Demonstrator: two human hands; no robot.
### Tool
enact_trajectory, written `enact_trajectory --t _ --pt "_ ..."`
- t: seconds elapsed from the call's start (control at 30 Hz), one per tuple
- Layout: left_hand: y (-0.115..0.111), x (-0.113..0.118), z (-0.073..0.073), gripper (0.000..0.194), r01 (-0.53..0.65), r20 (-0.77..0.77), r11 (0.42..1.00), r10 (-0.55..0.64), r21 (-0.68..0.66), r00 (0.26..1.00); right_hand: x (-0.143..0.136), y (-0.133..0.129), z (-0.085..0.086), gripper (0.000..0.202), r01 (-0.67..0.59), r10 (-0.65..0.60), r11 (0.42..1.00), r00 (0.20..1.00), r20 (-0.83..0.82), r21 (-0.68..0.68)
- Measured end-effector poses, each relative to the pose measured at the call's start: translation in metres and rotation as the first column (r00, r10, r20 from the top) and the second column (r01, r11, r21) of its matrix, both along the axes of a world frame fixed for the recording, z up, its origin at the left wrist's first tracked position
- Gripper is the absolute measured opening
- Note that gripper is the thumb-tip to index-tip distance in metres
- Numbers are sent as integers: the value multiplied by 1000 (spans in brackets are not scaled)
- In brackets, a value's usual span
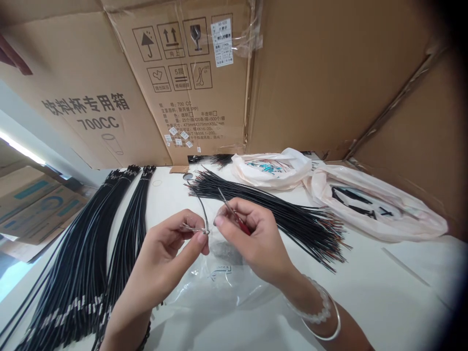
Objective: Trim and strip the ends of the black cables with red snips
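Note:
My left hand (175,253) is closed, pinching the end of a black cable (202,204) between thumb and forefinger, with small silvery metal bits showing at the fingertips. From there the cable rises toward a round hole in the table. My right hand (252,234) is closed round a slim tool with a red handle (243,226) and a thin metal shaft pointing up and away; its exact kind is hard to make out. Both hands are close together above a clear plastic bag (219,282) with greyish contents. A bundle of black cables (270,204) with bared orange-brown ends lies just beyond.
More black cable bundles (91,234) hang along the left side, with metal-tipped near ends. Two whitish plastic bags stand at the back right, one with teal and silvery pieces (266,168), the other with black parts (351,200). Tall cardboard boxes (204,107) wall off the back.

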State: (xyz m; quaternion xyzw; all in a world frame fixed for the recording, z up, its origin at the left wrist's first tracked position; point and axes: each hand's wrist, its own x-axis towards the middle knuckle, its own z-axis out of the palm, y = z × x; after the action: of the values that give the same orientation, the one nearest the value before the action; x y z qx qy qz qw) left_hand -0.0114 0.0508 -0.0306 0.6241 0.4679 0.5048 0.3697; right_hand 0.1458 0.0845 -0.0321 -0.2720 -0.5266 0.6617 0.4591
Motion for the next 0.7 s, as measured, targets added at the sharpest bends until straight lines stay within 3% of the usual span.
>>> enact_trajectory --t 0.13,0.3,0.53,0.7 --pt "1 1 0 15 22 5 999 -22 -40 1000 5 0 3 18 2 -5 999 998 65 40" --pt "-1 1 -1 15 49 -15 993 -51 -105 999 5 6 1 14 -121 121 993 992 43 -8" --pt "-4 -7 6 13 74 -248 967 -136 -242 959 0 9 -4 17 -212 209 973 977 -40 -89" --pt "-6 -13 9 15 -17 -166 985 -13 -173 986 -1 9 -2 11 -242 225 964 962 -152 -107"
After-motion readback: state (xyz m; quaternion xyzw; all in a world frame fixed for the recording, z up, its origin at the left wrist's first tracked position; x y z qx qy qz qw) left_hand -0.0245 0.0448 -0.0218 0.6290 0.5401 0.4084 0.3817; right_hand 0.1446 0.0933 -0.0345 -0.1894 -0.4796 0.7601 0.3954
